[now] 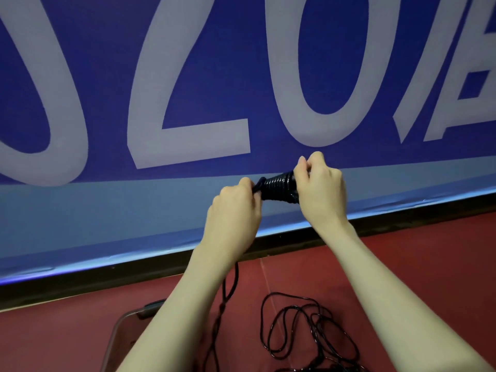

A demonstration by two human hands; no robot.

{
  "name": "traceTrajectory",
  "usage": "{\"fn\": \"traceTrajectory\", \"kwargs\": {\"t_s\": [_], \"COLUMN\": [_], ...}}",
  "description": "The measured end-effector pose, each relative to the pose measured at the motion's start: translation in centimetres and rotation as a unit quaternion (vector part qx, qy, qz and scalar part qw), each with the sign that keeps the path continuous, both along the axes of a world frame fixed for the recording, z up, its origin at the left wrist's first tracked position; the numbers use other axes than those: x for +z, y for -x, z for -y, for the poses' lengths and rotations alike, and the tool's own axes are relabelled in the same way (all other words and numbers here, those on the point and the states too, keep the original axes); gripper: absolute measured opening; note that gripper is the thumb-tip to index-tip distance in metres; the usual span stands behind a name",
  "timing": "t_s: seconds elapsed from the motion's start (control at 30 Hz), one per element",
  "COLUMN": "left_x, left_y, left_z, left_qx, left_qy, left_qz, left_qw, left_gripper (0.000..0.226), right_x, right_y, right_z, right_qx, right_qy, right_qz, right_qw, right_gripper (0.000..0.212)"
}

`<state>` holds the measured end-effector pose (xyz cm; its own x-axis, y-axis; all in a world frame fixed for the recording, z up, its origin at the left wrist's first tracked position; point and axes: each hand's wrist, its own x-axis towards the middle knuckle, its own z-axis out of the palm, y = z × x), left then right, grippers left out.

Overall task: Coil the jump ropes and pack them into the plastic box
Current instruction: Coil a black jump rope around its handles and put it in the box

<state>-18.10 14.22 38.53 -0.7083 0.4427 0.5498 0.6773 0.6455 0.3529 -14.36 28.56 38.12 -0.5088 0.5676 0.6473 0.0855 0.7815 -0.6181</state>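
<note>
Across the upper half we face a blue banner (pixel 107 76) with huge pale letters, running from nine to three o'clock; under it lies the red floor (pixel 429 264), where we judge we are working low down. At seven o'clock sits the clear plastic box (pixel 118 326), only its rim showing past our forearm. At five o'clock a loose black rope (pixel 300 334) sprawls on the floor, not yet coiled. At the centre we hold the wound jump rope (pixel 277 187) up between both hands. Our right hand (pixel 320 189) grips the bundle's right end to keep the turns tight. Our left hand (pixel 236 205) pinches the free end at its left, likely to tuck it; a strand hangs below toward six.
</note>
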Motion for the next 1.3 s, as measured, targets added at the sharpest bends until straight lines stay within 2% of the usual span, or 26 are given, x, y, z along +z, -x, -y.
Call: {"fn": "traceTrajectory", "kwargs": {"t_s": [0.03,0.1,0.17,0.23,0.27,0.3,0.37,0.4,0.43,0.5,0.53,0.6,0.67,0.73,0.77,0.87,0.97,1.07,1.17,1.2,1.23,1.3], "left_x": [0.3,0.8,1.3,1.7,1.9,2.0,2.2,2.5,2.5,2.6,2.6,2.4,2.3,2.2,2.2,2.3,2.3,2.3,2.4,2.3,2.1,1.7], "left_y": [-0.2,-0.3,-0.3,-0.7,-0.9,-1.0,-1.5,-1.7,-2.0,-2.3,-2.4,-2.3,-2.2,-2.7,-3.0,-3.6,-3.3,-2.5,-1.9,-1.8,-1.7,-1.6], "left_z": [0.0,0.0,0.3,0.4,0.4,0.2,0.0,-0.1,0.0,0.2,0.2,0.1,-0.1,-0.3,-0.4,-1.0,-1.5,-1.4,-1.1,-1.1,-1.0,-1.1], "left_qx": [-0.029,-0.07,-0.109,-0.16,-0.179,-0.188,-0.197,-0.197,-0.184,-0.128,-0.102,-0.075,-0.084,-0.131,-0.159,-0.204,-0.225,-0.245,-0.247,-0.249,-0.25,-0.256], "left_qy": [-0.059,-0.175,-0.261,-0.32,-0.34,-0.351,-0.359,-0.351,-0.32,-0.188,-0.117,-0.033,-0.02,-0.085,-0.143,-0.275,-0.315,-0.325,-0.354,-0.361,-0.362,-0.347], "left_qz": [0.059,0.189,0.313,0.425,0.463,0.48,0.467,0.438,0.387,0.225,0.153,0.086,0.084,0.142,0.195,0.356,0.445,0.498,0.582,0.593,0.588,0.55], "left_qw": [0.996,0.964,0.907,0.832,0.799,0.782,0.784,0.804,0.845,0.947,0.976,0.993,0.993,0.977,0.957,0.87,0.808,0.766,0.689,0.676,0.679,0.715], "left_gripper": [0.033,0.044,0.042,0.032,0.028,0.026,0.025,0.025,0.025,0.026,0.025,0.022,0.018,0.011,0.008,0.002,0.008,0.023,0.04,0.038,0.034,0.026], "right_x": [-0.2,-0.4,-0.3,0.0,0.0,0.1,0.1,0.2,0.2,0.3,0.4,0.5,0.5,0.5,0.4,0.3,0.1,0.4,0.9,1.0,1.1,1.4], "right_y": [0.1,0.2,0.2,0.1,0.1,0.0,0.0,0.1,0.1,0.1,0.0,0.0,0.2,0.6,0.8,1.3,1.6,1.1,0.6,0.5,0.4,0.1], "right_z": [-0.3,-0.8,-0.9,-0.8,-0.8,-0.8,-0.9,-0.9,-0.9,-0.9,-0.9,-0.8,-0.9,-1.1,-1.2,-1.2,-1.3,-1.8,-2.2,-2.3,-2.3,-2.3], "right_qx": [0.001,0.004,0.009,0.012,0.014,0.016,0.02,0.023,0.026,0.029,0.031,0.037,0.042,0.056,0.064,0.086,0.092,0.095,0.098,0.098,0.098,0.102], "right_qy": [-0.001,-0.007,-0.006,0.008,0.018,0.027,0.052,0.066,0.081,0.104,0.114,0.149,0.22,0.3,0.33,0.393,0.422,0.445,0.448,0.443,0.439,0.434], "right_qz": [-0.035,-0.079,-0.104,-0.127,-0.14,-0.15,-0.164,-0.169,-0.169,-0.166,-0.165,-0.161,-0.164,-0.182,-0.19,-0.194,-0.184,-0.184,-0.187,-0.186,-0.186,-0.184], "right_qw": [0.999,0.997,0.995,0.992,0.99,0.988,0.985,0.983,0.982,0.98,0.979,0.975,0.961,0.935,0.922,0.895,0.883,0.871,0.869,0.871,0.873,0.876], "right_gripper": [0.03,0.03,0.03,0.03,0.03,0.03,0.032,0.033,0.034,0.038,0.04,0.043,0.044,0.044,0.043,0.039,0.033,0.032,0.032,0.031,0.031,0.033]}}
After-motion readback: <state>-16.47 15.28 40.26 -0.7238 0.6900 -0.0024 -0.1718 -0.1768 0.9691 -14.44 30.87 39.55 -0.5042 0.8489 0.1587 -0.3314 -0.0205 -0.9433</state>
